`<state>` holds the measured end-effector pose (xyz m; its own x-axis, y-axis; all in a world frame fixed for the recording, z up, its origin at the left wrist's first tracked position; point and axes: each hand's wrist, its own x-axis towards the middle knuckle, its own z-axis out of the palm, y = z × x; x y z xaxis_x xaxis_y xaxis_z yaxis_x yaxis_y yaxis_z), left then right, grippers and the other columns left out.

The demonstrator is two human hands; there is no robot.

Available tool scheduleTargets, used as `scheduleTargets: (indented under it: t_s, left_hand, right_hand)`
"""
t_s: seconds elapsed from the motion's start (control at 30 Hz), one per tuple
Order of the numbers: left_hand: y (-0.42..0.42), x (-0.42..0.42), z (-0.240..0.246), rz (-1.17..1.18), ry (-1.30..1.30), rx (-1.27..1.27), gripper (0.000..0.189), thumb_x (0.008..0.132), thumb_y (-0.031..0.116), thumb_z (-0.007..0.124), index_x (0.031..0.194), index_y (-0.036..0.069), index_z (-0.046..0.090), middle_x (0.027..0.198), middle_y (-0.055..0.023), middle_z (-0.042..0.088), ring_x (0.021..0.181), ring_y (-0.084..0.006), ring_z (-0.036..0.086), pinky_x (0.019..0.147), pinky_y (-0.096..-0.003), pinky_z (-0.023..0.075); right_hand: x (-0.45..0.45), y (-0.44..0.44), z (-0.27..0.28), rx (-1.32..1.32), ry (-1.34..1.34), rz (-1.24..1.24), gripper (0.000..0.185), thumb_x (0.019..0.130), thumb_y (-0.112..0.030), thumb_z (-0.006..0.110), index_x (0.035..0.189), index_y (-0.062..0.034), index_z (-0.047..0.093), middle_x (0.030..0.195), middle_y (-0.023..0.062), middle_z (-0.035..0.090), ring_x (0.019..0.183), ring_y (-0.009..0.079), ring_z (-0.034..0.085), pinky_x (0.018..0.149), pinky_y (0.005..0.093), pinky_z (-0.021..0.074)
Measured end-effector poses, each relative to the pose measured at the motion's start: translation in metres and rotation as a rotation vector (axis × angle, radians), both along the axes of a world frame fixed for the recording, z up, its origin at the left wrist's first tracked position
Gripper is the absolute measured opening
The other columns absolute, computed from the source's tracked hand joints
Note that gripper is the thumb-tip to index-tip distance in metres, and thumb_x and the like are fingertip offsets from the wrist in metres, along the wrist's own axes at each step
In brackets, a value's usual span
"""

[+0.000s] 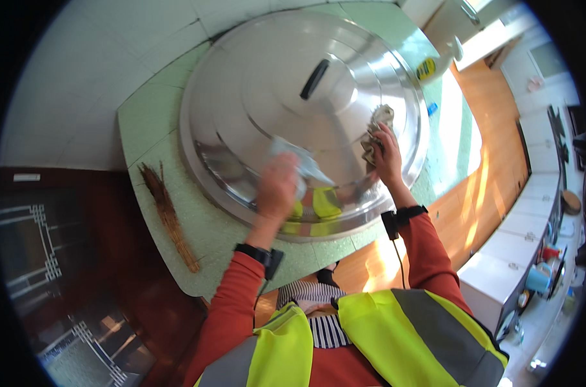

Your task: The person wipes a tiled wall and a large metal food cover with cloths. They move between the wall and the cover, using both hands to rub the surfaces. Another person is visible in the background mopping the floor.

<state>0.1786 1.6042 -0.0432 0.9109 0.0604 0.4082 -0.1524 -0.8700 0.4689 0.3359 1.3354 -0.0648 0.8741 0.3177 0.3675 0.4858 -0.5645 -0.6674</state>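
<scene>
A large round metal lid with a black handle covers most of the green tiled counter before me. My left hand, blurred, holds a pale blue-white cloth against the lid's lower part. My right hand grips a crumpled grey-brown rag on the lid's right side. The bright vest and both arms are mirrored in the shiny metal.
A bundled straw whisk lies on the counter at left. A spray bottle and a small blue object are at the right. Dark red cabinetry borders the left; white cabinets line the far right.
</scene>
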Motion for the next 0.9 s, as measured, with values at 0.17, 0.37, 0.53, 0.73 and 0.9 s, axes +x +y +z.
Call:
scheduleTargets:
  t_s: [0.17, 0.37, 0.53, 0.73, 0.9]
  left_hand:
    - [0.057, 0.024, -0.008, 0.264, -0.061, 0.025, 0.032, 0.089, 0.014, 0.057, 0.119, 0.002, 0.060, 0.127, -0.0138, 0.058, 0.122, -0.0353, 0.050, 0.104, -0.0455, 0.0391]
    - [0.060, 0.026, -0.016, 0.262, -0.079, 0.020, 0.034, 0.090, 0.016, 0.057, 0.120, 0.002, 0.060, 0.128, -0.0143, 0.058, 0.122, -0.0367, 0.050, 0.104, -0.0468, 0.0386]
    - [0.061, 0.028, -0.014, 0.243, -0.084, 0.039, 0.031, 0.093, 0.016, 0.053, 0.120, 0.002, 0.060, 0.128, -0.0137, 0.058, 0.122, -0.0360, 0.050, 0.104, -0.0463, 0.0387]
    - [0.059, 0.029, -0.012, 0.249, -0.095, 0.045, 0.031, 0.094, 0.016, 0.052, 0.119, 0.001, 0.061, 0.128, -0.0144, 0.058, 0.121, -0.0364, 0.051, 0.104, -0.0465, 0.0388]
    - [0.059, 0.030, -0.013, 0.238, -0.080, 0.039, 0.034, 0.091, 0.017, 0.054, 0.120, 0.001, 0.059, 0.128, -0.0159, 0.057, 0.120, -0.0385, 0.051, 0.104, -0.0493, 0.0383]
  right_hand:
    - [-0.013, 0.029, 0.008, -0.043, -0.050, -0.083, 0.025, 0.074, -0.007, 0.074, 0.096, -0.0083, 0.063, 0.128, 0.0132, 0.056, 0.114, 0.0374, 0.053, 0.095, 0.0429, 0.0438]
    - [-0.041, 0.107, 0.020, -0.380, -0.234, 0.315, 0.027, 0.072, -0.009, 0.063, 0.099, -0.0074, 0.059, 0.115, 0.0084, 0.055, 0.114, 0.0295, 0.049, 0.096, 0.0417, 0.0404]
    - [0.003, 0.039, 0.028, -0.366, -0.186, 0.093, 0.028, 0.068, -0.004, 0.061, 0.096, -0.0064, 0.058, 0.109, 0.0100, 0.057, 0.100, 0.0332, 0.055, 0.087, 0.0406, 0.0459]
    - [-0.023, 0.075, 0.031, -0.392, -0.156, -0.072, 0.027, 0.067, -0.005, 0.063, 0.093, -0.0063, 0.057, 0.104, 0.0105, 0.056, 0.100, 0.0318, 0.053, 0.081, 0.0408, 0.0444]
    - [-0.024, 0.087, 0.045, -0.584, -0.288, 0.316, 0.020, 0.072, -0.013, 0.062, 0.091, -0.0100, 0.058, 0.098, 0.0059, 0.053, 0.097, 0.0246, 0.052, 0.082, 0.0374, 0.0430]
